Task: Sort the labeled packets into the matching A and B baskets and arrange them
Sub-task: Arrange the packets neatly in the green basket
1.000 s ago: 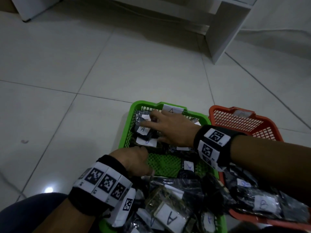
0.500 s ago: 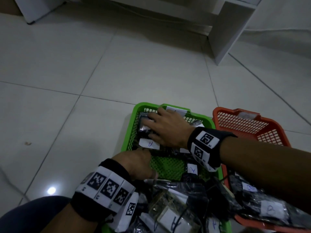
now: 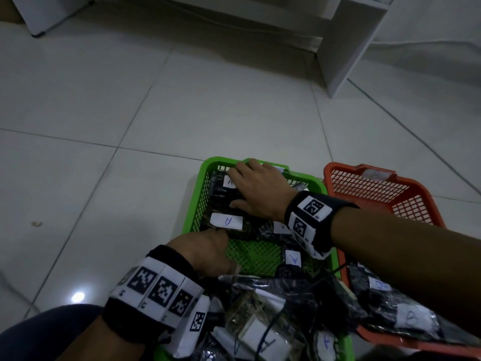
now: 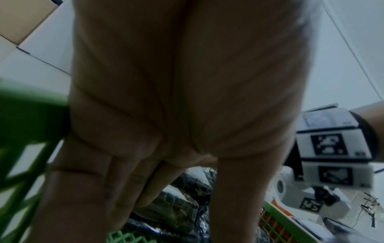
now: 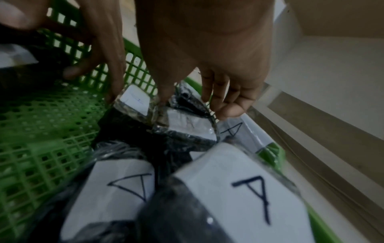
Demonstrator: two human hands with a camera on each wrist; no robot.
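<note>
As the right hand has slid to the green basket far corner, its flat fingers press 1 A packet there. Left hand, fingers extended, touches another A packet; arranging goes on.

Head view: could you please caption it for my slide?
Both hands, right and left, arrange A-labeled packets in green basket.

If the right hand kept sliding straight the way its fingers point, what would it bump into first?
Probably the far wall of the green basket. The right hand lies on A-labelled packets, fingertips already near that far rim, though depth is hard to judge.
</note>
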